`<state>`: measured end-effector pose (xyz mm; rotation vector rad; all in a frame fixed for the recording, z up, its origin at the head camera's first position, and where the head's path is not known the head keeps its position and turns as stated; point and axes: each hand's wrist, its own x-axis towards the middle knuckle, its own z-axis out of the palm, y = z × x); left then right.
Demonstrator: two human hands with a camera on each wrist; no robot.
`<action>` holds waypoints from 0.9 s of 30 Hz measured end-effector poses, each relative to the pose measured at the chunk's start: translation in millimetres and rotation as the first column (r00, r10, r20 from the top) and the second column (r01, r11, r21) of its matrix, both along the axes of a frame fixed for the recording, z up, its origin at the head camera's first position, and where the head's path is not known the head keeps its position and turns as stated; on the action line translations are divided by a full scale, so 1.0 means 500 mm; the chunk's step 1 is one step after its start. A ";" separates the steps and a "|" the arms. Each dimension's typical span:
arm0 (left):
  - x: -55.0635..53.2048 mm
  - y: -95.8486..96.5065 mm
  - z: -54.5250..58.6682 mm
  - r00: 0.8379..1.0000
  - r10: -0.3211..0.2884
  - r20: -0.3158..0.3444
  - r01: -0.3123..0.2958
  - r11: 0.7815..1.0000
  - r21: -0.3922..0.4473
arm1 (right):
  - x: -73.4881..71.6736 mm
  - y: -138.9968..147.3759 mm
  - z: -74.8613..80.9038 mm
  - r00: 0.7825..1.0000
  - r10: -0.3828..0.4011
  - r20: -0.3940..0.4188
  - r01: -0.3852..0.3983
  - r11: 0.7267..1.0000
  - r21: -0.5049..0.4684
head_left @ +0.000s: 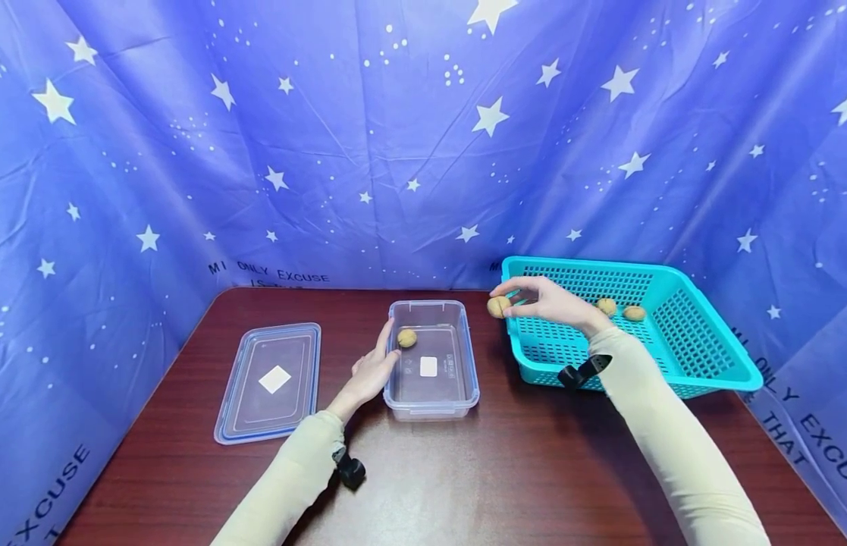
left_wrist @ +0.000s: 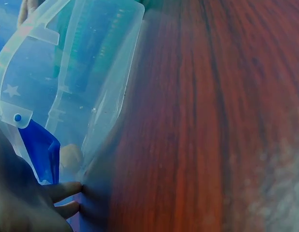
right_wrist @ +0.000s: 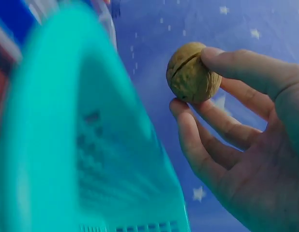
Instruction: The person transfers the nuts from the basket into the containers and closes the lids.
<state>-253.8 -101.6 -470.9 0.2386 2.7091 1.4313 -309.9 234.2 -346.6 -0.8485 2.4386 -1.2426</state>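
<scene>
My right hand (head_left: 542,299) pinches a walnut (head_left: 499,306) between thumb and fingertips, above the left rim of the turquoise basket (head_left: 682,379). In the right wrist view the held walnut (right_wrist: 190,72) shows a dark seam. Two more walnuts lie in the basket, one walnut (head_left: 635,313) to the right of the other walnut (head_left: 606,306). My left hand (head_left: 371,371) rests against the left side of a clear plastic box (head_left: 433,409), its fingers extended along the wall. Inside that box lies one walnut (head_left: 406,338). Two left fingertips (left_wrist: 67,209) show low beside the box wall in the left wrist view.
A clear lid (head_left: 276,409) with a blue seal and a white label lies on the brown table (head_left: 423,478), left of the box. Behind the table hangs a blue star-patterned cloth (head_left: 368,152). The basket stands at the right, near the cloth.
</scene>
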 end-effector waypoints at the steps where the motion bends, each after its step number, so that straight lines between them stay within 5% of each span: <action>1: 0.001 0.000 0.001 1.000 0.006 0.003 -0.006 1.000 -0.007 | 0.004 -0.010 -0.001 1.000 0.008 -0.002 -0.008 1.000 -0.007; 14: 0.003 -0.003 0.009 1.000 0.019 -0.003 -0.020 0.996 -0.088 | 0.027 -0.122 -0.030 0.989 0.150 0.000 -0.149 0.985 -0.090; 27: -0.005 0.002 0.007 0.999 0.035 0.011 -0.033 0.991 -0.126 | 0.039 -0.184 -0.083 0.981 0.195 -0.019 -0.196 0.979 -0.061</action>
